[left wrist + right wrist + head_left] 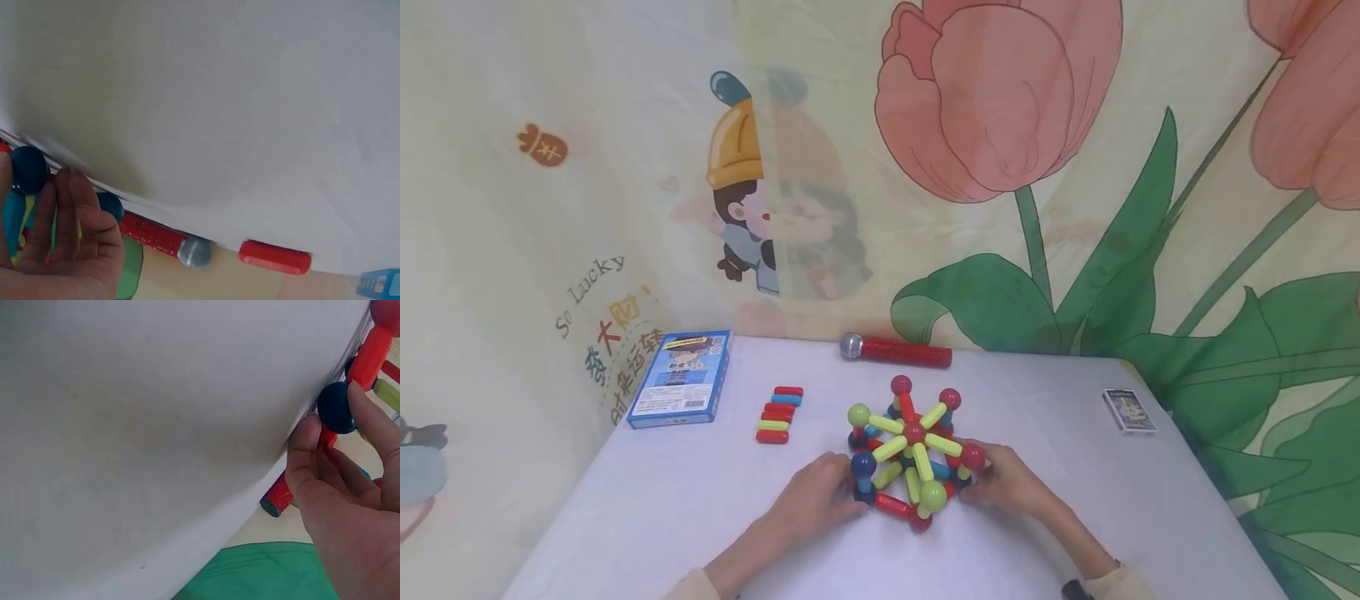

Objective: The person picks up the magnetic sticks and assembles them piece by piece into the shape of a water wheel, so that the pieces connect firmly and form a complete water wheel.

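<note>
A wheel-shaped model of magnetic balls and sticks (914, 433) stands on the white table, with yellow-green sticks radiating from a red ball on top. My left hand (816, 500) holds the model's left side, thumb and fingers either side of a low dark blue ball (29, 170). On the opposite side, my right hand (1011, 482) pinches another low dark blue ball (336, 407) between thumb and fingers. The model's far lower parts are partly hidden by its upper sticks.
Loose red, blue and yellow-green sticks (778, 414) lie in a column left of the model. Behind it is a red microphone (902, 352) with a silver head. A blue box (681, 379) lies at the back left, a small card pack (1129, 410) at the right edge.
</note>
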Demonstrator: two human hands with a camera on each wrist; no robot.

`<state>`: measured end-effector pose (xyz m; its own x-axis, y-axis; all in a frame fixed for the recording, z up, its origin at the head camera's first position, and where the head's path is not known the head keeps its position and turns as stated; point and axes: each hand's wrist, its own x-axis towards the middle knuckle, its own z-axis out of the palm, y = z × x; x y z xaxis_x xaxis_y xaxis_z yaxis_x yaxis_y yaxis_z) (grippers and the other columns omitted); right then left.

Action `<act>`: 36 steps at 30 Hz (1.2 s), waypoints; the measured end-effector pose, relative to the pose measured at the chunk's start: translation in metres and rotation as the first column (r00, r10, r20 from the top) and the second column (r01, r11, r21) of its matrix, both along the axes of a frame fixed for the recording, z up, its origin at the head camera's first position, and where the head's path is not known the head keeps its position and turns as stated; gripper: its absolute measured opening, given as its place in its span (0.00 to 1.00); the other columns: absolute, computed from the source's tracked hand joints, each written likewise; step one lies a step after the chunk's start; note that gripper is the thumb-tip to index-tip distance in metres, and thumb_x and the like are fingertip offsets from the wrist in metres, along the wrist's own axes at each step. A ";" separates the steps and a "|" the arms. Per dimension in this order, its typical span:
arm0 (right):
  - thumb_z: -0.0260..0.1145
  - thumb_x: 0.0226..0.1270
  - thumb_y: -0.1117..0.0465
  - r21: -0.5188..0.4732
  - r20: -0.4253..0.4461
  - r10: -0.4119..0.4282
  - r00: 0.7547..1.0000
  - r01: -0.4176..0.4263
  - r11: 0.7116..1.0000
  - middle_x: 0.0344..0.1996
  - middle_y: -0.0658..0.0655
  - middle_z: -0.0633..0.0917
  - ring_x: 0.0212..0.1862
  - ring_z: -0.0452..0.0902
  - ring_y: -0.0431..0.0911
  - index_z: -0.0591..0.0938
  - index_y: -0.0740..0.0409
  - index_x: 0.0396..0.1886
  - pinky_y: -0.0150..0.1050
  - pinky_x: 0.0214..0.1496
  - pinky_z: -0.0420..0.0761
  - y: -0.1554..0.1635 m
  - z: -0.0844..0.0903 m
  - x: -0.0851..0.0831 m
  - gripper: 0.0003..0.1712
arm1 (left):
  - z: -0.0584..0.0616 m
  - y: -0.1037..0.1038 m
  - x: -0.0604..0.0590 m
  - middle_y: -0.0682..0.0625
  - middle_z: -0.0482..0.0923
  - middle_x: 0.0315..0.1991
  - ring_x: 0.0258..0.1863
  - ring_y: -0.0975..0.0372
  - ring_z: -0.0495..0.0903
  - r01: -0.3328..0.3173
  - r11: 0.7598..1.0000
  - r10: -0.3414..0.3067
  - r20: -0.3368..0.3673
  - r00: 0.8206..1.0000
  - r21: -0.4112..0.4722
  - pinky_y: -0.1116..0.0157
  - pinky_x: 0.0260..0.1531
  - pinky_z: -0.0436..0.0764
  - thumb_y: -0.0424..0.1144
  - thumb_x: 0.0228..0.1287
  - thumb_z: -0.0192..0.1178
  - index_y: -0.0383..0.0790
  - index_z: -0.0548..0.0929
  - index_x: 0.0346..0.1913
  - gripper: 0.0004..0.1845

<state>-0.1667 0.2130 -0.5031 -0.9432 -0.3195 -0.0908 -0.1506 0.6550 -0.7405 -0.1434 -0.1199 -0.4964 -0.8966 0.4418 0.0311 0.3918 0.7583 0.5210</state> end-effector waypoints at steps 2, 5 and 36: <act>0.87 0.52 0.69 0.006 -0.021 -0.022 1.000 0.022 1.000 0.60 0.59 0.88 0.57 0.84 0.55 0.82 0.59 0.70 0.47 0.51 0.90 -0.001 -0.001 0.001 0.42 | 0.004 -0.005 -0.001 0.61 0.79 0.33 0.35 0.68 0.75 0.010 1.000 -0.010 0.002 1.000 -0.024 0.68 0.36 0.81 0.48 0.57 0.84 0.43 0.89 0.48 0.21; 0.87 0.51 0.68 0.004 -0.045 -0.062 0.997 0.063 0.998 0.54 0.54 0.90 0.55 0.84 0.51 0.85 0.58 0.64 0.47 0.51 0.90 -0.002 -0.001 0.004 0.37 | 0.013 -0.024 -0.007 0.56 0.85 0.41 0.43 0.64 0.82 -0.028 0.994 0.020 -0.080 0.997 -0.102 0.62 0.45 0.87 0.46 0.57 0.84 0.44 0.89 0.51 0.21; 0.86 0.56 0.66 0.027 -0.087 -0.089 0.992 0.092 0.995 0.45 0.48 0.91 0.46 0.83 0.44 0.88 0.56 0.55 0.44 0.48 0.90 -0.005 -0.002 0.010 0.27 | 0.055 0.005 -0.020 0.50 0.91 0.32 0.33 0.53 0.86 -0.567 0.725 0.354 0.494 0.794 0.392 0.61 0.38 0.83 0.47 0.70 0.75 0.37 0.83 0.50 0.18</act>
